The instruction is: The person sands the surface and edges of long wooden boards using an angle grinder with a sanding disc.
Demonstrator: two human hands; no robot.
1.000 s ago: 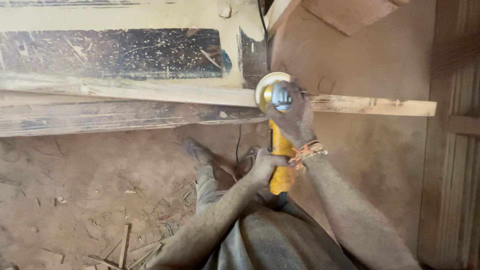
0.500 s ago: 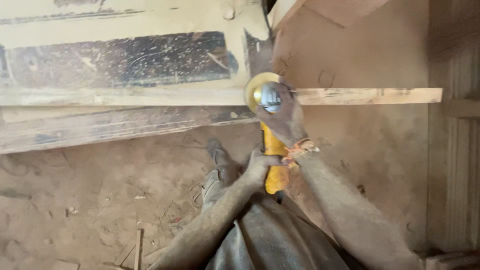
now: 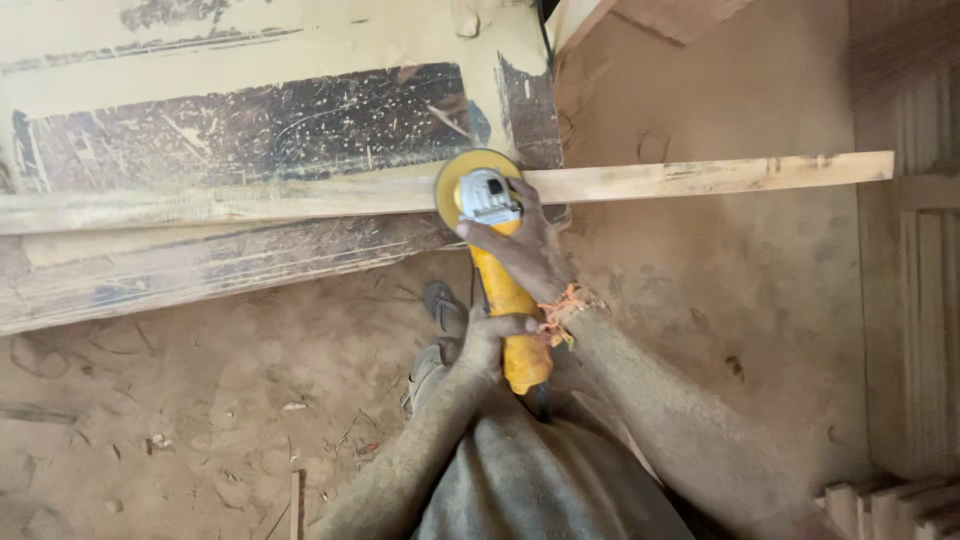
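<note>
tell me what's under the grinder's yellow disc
The disc lies on the long wooden strip, which runs out from under it on both sides. The right hand grips the grinder head. The contact spot itself is covered by the disc.

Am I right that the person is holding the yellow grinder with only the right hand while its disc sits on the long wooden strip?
Not quite: the head view shows both hands on the yellow grinder. The right hand grips near the head and the left hand holds the rear of the body. The disc does sit on the long wooden strip.
</note>
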